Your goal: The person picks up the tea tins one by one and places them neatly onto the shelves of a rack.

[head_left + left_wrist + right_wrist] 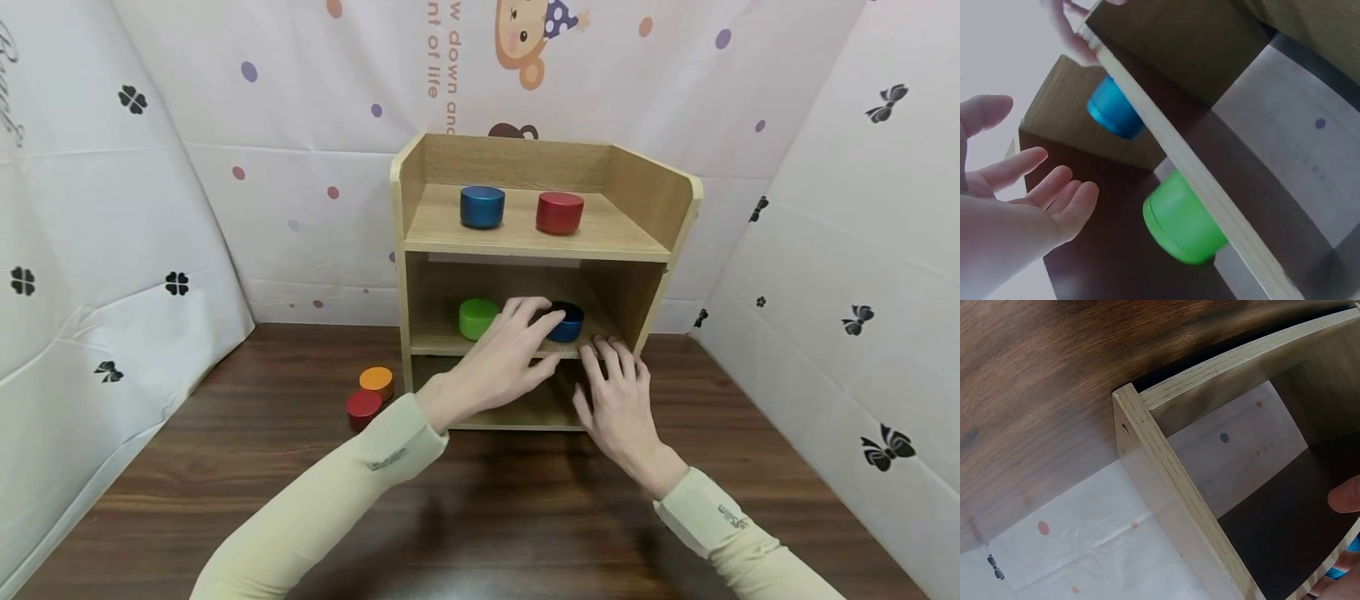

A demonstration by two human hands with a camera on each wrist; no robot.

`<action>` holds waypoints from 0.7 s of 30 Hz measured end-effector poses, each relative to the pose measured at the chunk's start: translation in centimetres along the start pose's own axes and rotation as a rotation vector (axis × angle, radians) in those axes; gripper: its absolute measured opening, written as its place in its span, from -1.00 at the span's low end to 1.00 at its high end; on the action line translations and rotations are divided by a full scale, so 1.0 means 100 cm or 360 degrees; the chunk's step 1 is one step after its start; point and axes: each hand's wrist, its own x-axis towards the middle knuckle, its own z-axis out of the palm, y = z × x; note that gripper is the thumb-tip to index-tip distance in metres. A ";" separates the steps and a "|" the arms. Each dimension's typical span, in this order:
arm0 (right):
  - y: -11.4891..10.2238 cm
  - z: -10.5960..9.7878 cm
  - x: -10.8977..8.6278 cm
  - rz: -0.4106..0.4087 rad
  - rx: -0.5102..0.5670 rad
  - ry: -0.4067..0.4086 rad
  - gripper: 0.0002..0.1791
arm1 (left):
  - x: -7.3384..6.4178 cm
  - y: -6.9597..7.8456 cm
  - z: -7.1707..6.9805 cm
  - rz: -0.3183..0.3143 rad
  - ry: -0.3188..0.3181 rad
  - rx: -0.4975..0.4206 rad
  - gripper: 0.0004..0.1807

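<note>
On the middle shelf of a wooden rack point(401, 308) sit a green round tin point(477, 319) and a blue round tin point(566, 327). My left hand point(498, 358) is in front of these two, its fingers relaxed and nearest the blue tin. The left wrist view shows a gap between that hand point(1041, 197) and the blue tin point(1113, 109). My right hand point(618, 404) rests its fingertips at the right end of the middle shelf's front edge, thumb lower down. In the right wrist view only its thumb point(1346, 497) and some fingers show.
Another blue tin point(482, 207) and a red tin point(559, 213) stand on the top shelf. Left of the rack, an orange tin point(377, 382) and a second red tin point(364, 409) are on the brown wooden table point(510, 533). Patterned white cloth point(315, 233) hangs behind and at both sides.
</note>
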 end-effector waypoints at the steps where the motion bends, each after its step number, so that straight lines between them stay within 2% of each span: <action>1: 0.000 0.000 0.000 0.0001 0.0002 0.0001 -0.37 | -0.004 0.000 -0.003 0.0000 0.0018 -0.0022 -0.43; 12: 0.000 -0.001 0.000 0.0014 0.0014 -0.0034 -0.40 | -0.047 -0.014 -0.021 -0.0038 0.0257 -0.0146 -0.53; 15: 0.000 -0.001 0.000 0.0016 0.0013 -0.0039 -0.41 | -0.059 -0.023 -0.024 -0.0002 0.0402 -0.0203 -0.60; 21: 0.000 -0.002 0.000 0.0015 0.0027 -0.0042 -0.42 | -0.081 -0.046 -0.029 0.0107 0.0794 -0.0294 -0.70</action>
